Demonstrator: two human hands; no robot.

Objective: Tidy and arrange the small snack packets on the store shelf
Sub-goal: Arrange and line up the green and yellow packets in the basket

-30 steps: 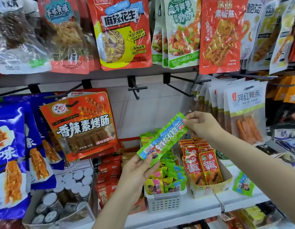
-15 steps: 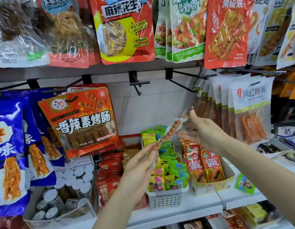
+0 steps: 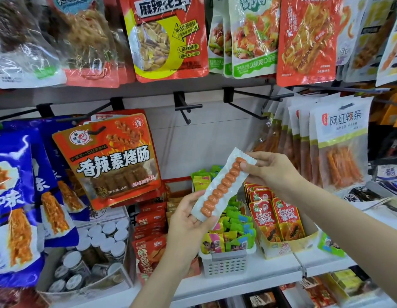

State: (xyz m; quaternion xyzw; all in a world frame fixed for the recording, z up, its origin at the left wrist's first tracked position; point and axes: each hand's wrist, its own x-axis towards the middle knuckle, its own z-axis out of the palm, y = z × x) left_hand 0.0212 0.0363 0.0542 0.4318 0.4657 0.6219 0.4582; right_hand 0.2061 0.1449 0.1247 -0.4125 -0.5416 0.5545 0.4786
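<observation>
- Shelf [image 3: 237, 283]: I judge the tidying part done. Most stock sits in containers; one long packet is off the shelf in my hands, and a loose green packet [image 3: 330, 244] lies flat on the shelf, right of the white basket and past the yellow carton.
- White basket [image 3: 226, 262], my landmark: it holds a heap of small green, yellow and pink packets, not in rows. The yellow carton [image 3: 288, 245] just to its right holds red packets standing in order.
- Long packet [image 3: 223, 185]: clear-backed, an orange twisted stick showing through, held tilted above the basket, touching nothing on the shelf.
- Left hand [image 3: 188, 227]: left of and above the basket, fingers curled under the packet's lower end, thumb pressing its near edge.
- Right hand [image 3: 270, 172]: above the basket and to its right, thumb and fingers pinching the packet's upper end.
- Remaining, in my judgement: place this packet, collect the loose one.
</observation>
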